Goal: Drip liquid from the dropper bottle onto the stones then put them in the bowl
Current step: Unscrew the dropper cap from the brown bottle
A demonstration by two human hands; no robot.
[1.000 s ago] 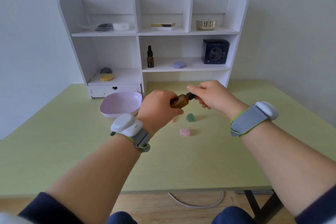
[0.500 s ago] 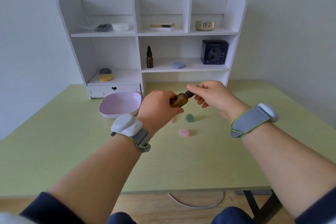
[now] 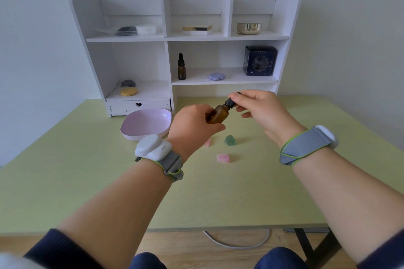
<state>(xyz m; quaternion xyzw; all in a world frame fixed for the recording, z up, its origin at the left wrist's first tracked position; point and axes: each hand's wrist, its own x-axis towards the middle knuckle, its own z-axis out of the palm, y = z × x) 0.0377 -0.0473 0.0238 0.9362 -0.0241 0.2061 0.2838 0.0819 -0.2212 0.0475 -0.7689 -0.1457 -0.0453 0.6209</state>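
Head view: the left hand is wrapped around the body of an amber dropper bottle, which is held above the green table and tilted so its neck points toward 1 o'clock. The right hand pinches the bottle's black dropper cap between thumb and forefinger; its other fingers curl loosely below, apart from the bottle. Whether the cap is already loose from the neck cannot be told.

Three stones lie on the table beneath the hands. A green stone sits at 5 o'clock from the bottle. A pink stone lies near it, at 6 o'clock from the green one. A second pink stone shows only as a sliver at the edge of the left hand, at 9 o'clock from the green stone. None of them touch each other.

A lilac bowl rests on the table at 9 o'clock from the left hand, just in front of a white desk shelf that stands at the table's far edge. On the shelf's middle tier a second dropper bottle stands upright, with a dark blue box well apart at its 3 o'clock.

Both wrists carry grey straps with white modules.
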